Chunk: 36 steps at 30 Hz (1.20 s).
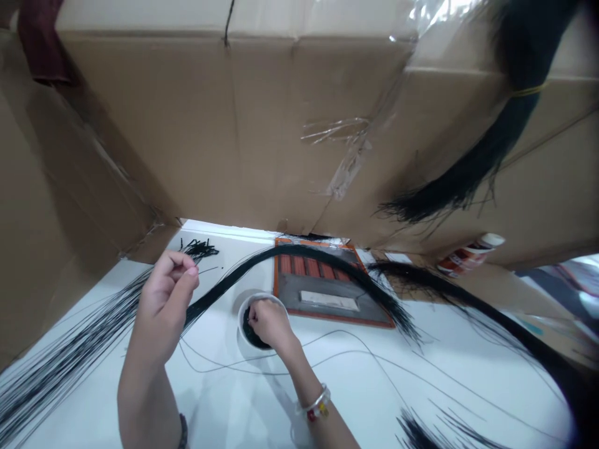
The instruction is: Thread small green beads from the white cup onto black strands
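My left hand (169,299) is raised over the left part of the table, thumb and index finger pressed together. A thin dark line shows by the fingertips, but I cannot make out what the pinch holds. Long black strands (88,349) pass behind this hand, ending in a knotted-looking tuft (201,249). From beside its wrist, a thick black strand bundle (299,251) arches rightward. My right hand (270,321) reaches into a small white cup (241,333) with dark contents, its fingers curled and the fingertips hidden inside.
Cardboard walls (262,137) enclose the white table (224,405). Behind the cup lies an orange-edged board (322,321) bearing a pale bar (329,300). A tied black bundle (486,149) hangs upper right; another bundle (496,318) crosses the right side. A printed canister (470,254) leans nearby.
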Tool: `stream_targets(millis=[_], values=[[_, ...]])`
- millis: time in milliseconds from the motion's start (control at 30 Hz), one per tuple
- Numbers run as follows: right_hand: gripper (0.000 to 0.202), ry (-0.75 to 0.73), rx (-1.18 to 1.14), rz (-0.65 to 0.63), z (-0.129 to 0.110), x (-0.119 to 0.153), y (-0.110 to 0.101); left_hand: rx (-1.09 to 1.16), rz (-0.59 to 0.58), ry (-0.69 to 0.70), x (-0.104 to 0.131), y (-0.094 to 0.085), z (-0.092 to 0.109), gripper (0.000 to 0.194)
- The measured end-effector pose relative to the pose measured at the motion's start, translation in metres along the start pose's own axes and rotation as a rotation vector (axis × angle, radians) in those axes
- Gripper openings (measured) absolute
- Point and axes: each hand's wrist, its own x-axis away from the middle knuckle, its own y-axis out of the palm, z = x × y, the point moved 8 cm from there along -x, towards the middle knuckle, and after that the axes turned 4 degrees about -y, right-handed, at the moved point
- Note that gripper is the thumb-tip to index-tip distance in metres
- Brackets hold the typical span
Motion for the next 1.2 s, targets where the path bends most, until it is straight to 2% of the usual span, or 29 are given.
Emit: stream_targets(millis=[100,200,300,400,467,500,567,633,733,833,933,1200], values=[[0.008,-0.011,-0.066,0.042,0.003,0.002,-0.007,-0.014,-0.014,0.012,0.001,0.006,0.001,0.016],[0.016,-0.034,-0.202,0.108,0.006,0.004,-0.02,-0.039,-0.021,0.042,0.005,0.016,0.005,0.017],[0.014,-0.125,-0.419,0.173,0.003,0.012,-0.045,-0.054,-0.038,0.073,0.011,0.029,0.013,0.018],[0.014,-0.24,-0.659,0.248,-0.007,0.034,-0.079,-0.084,-0.084,0.04,0.019,0.044,0.016,0.017],[0.025,-0.329,-0.898,0.35,-0.016,0.057,-0.104,-0.113,-0.134,0.016,0.027,0.056,0.018,0.019],[0.028,-0.403,-1.183,0.422,-0.019,0.07,-0.117,-0.13,-0.155,0.012,0.032,0.061,0.02,0.019],[0.03,-0.505,-1.6,0.442,-0.028,0.09,-0.129,-0.155,-0.186,0.026,0.042,0.07,0.022,0.02],[0.027,-0.534,-1.809,0.403,-0.039,0.101,-0.131,-0.162,-0.236,0.069,0.053,0.08,0.023,0.018],[0.023,-0.539,-1.9,0.331,-0.05,0.107,-0.127,-0.172,-0.29,0.147,0.066,0.093,0.023,0.011],[0.024,-0.551,-1.917,0.333,-0.051,0.108,-0.127,-0.238,-0.23,0.23,0.07,0.096,0.025,0.005],[0.028,-0.54,-1.909,0.36,-0.048,0.109,-0.129,-0.297,-0.18,0.313,0.072,0.097,0.032,0.007],[0.03,-0.567,-1.971,0.316,-0.052,0.109,-0.127,-0.326,-0.212,0.341,0.073,0.099,0.038,0.009]])
